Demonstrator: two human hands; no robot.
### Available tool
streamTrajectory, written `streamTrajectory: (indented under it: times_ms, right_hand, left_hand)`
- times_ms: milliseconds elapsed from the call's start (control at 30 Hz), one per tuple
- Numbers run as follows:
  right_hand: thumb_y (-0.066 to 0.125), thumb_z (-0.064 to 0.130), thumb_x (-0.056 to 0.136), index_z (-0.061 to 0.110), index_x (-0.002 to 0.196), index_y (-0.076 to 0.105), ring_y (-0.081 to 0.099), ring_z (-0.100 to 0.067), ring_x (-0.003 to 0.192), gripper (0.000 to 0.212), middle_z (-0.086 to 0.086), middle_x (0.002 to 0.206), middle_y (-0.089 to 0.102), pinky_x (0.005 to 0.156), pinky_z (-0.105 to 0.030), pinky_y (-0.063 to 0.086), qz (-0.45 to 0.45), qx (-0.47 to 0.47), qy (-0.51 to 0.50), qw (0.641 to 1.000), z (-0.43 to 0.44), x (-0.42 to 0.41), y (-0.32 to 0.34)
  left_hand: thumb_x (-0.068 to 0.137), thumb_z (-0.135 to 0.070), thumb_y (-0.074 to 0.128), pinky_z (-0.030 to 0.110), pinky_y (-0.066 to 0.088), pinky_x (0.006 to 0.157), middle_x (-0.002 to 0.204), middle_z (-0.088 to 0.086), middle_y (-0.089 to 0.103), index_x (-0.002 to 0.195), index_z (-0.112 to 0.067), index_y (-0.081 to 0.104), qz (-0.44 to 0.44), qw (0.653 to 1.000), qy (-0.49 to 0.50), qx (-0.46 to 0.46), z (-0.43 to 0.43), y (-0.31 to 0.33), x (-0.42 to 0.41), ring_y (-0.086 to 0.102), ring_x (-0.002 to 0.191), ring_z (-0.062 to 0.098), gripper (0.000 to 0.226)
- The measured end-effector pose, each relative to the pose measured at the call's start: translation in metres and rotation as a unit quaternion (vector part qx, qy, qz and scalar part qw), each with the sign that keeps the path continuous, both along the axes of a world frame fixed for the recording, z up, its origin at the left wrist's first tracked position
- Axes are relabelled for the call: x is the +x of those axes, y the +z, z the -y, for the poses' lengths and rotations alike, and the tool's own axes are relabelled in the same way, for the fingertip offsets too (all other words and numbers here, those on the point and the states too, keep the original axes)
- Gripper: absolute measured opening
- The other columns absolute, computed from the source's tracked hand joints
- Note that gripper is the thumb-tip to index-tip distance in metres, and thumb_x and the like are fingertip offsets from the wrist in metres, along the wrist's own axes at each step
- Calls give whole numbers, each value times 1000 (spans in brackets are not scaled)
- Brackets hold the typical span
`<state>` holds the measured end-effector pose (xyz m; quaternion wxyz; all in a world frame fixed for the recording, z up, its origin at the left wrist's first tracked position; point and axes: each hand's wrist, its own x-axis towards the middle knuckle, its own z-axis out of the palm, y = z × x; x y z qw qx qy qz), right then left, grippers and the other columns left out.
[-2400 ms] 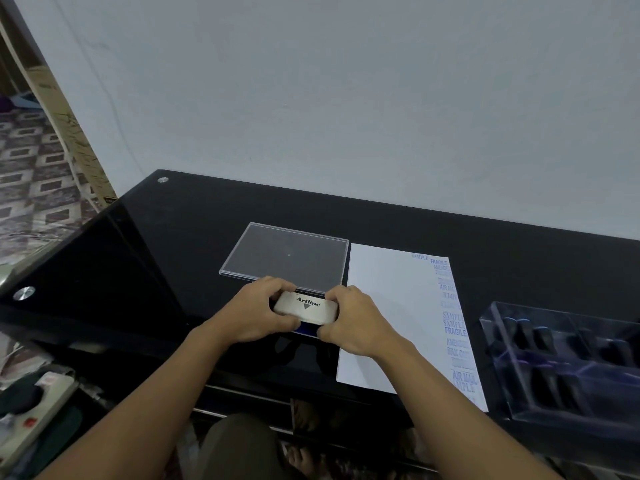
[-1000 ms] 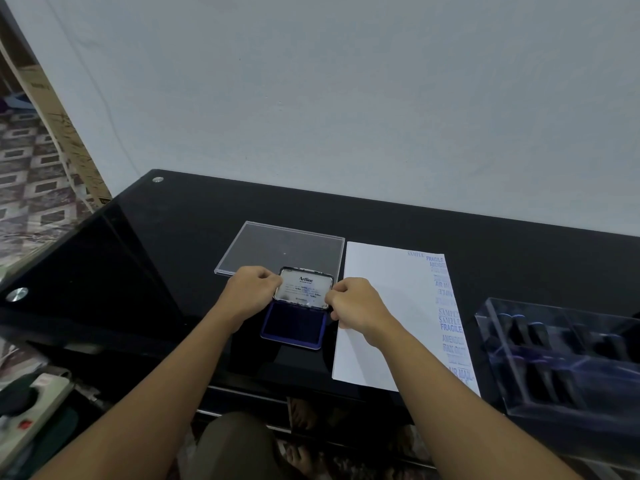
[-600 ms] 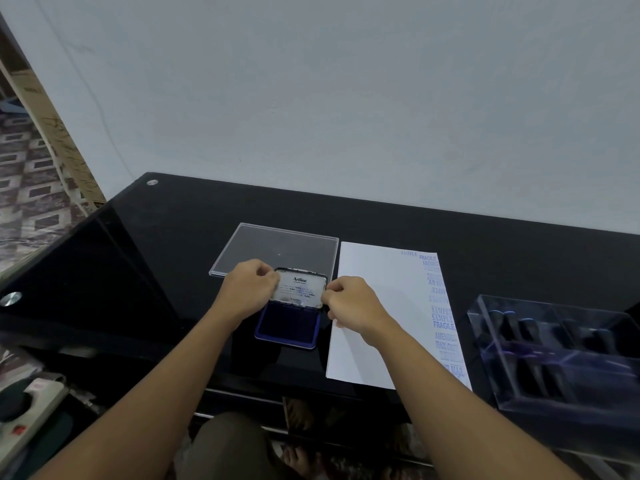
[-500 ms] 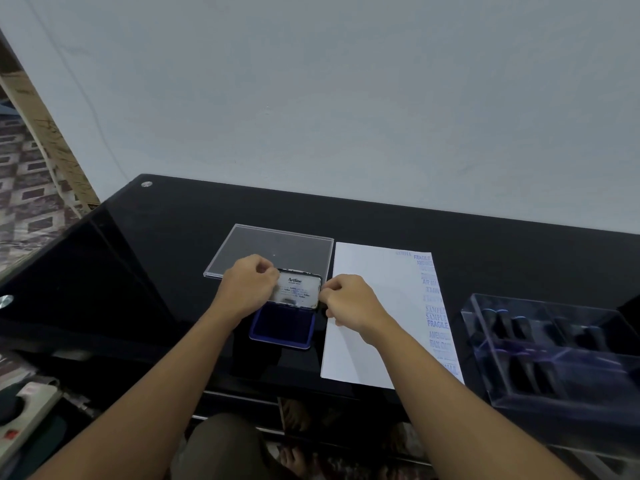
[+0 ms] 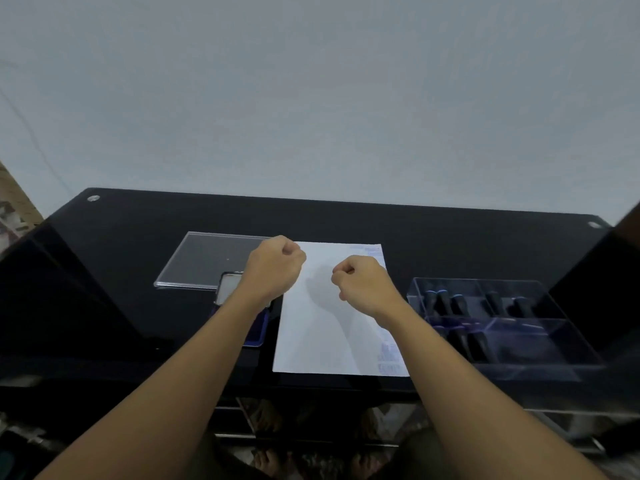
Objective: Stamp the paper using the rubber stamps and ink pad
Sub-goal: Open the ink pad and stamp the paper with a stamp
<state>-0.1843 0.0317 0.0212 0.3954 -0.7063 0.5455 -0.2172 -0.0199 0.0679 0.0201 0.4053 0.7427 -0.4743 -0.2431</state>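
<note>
Two fists: left hand [image 5: 273, 268] over ink pad [image 5: 227, 285], right hand [image 5: 363, 285] over paper [image 5: 325, 337].

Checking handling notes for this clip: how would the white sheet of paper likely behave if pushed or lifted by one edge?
The paper is one thin sheet lying flat, so it would probably droop when lifted. On the glossy black tabletop it likely slides easily under a push.

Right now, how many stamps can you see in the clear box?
7 stamps in the clear box: three back left, two back right, two front left; blur may hide others.
</note>
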Motion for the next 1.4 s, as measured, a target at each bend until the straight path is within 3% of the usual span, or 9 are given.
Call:
streamTrajectory:
  times_ms: [100, 233, 433, 633, 767, 867, 967, 1167, 1400]
  right_hand:
    - [51, 13, 90, -7, 102, 65, 68, -36, 93, 27, -17, 108, 69, 77, -46, 58, -8, -10, -17, 1000, 2, -28, 7]
    - [51, 14, 89, -6, 98, 64, 64, -28, 73, 26, -19, 98, 69, 64, -36, 53, -14, -19, -47, 999, 3, -68, 13]
    - [51, 19, 94, 14, 91, 70, 68, -16, 81, 19, 3, 85, 72, 58, -24, 48, -40, -34, -84, 995, 2, -129, 17]
    - [55, 22, 93, 19, 85, 70, 67, -15, 80, 17, 3, 82, 71, 68, -33, 56, -70, -24, -123, 990, 0, -169, 12]
    - [55, 20, 91, 5, 86, 68, 64, -23, 79, 20, -11, 84, 70, 62, -31, 52, -166, -5, -124, 978, 1, -181, 6]
    - [55, 16, 88, 10, 91, 60, 61, -29, 87, 8, -10, 94, 63, 74, -38, 55, -247, -6, -120, 962, -2, -180, 4]
    - [56, 14, 90, 13, 83, 47, 54, -29, 88, 11, -7, 92, 54, 71, -36, 48, -302, -14, -111, 947, -7, -176, 6]
    - [59, 15, 93, 11, 101, 52, 60, -30, 101, 12, -7, 97, 52, 73, -35, 43, -380, -25, -85, 921, -14, -174, 8]
    - [59, 16, 94, 14, 103, 52, 51, -23, 86, 12, -3, 91, 50, 73, -33, 43, -428, -33, -61, 901, -11, -169, -4]
  left_hand:
    - [94, -24, 54, 23, 45, 66, 98, -8, 64, 101, -17, 64, -5, 1000, -24, -8, 9, 5, -32, 59, 91, 10, 14]
    - [96, -22, 53, 19, 42, 63, 96, -11, 62, 101, -18, 63, -11, 999, -50, -4, 18, 7, -75, 57, 87, 9, 12]
    - [97, -25, 52, 18, 40, 66, 95, -13, 56, 102, -22, 61, 22, 993, -113, 8, 21, 1, -136, 54, 84, 6, 11]
    - [91, -25, 54, 26, 49, 77, 102, -7, 63, 107, -17, 64, 44, 983, -178, 11, 14, -6, -179, 59, 95, 12, 21]
    - [80, -33, 52, 39, 49, 79, 95, -3, 55, 72, -24, 48, 134, 955, -263, 27, 11, -19, -197, 53, 104, 27, 13]
    - [86, -34, 53, 48, 35, 109, 145, 9, 39, 106, -22, 54, 172, 932, -309, 82, 8, -28, -206, 26, 140, 33, 23]
    - [95, -35, 51, 49, 17, 120, 165, 5, 0, 152, -19, 27, 197, 920, -320, 109, 3, -38, -208, -4, 151, 29, 64]
    - [99, -41, 45, 52, 15, 119, 164, -1, -15, 156, -24, 15, 199, 924, -311, 96, -4, -57, -208, -9, 151, 28, 66]
    - [99, -42, 44, 53, 13, 119, 164, -4, -16, 155, -28, 15, 206, 922, -316, 89, -2, -60, -203, -11, 151, 28, 65]
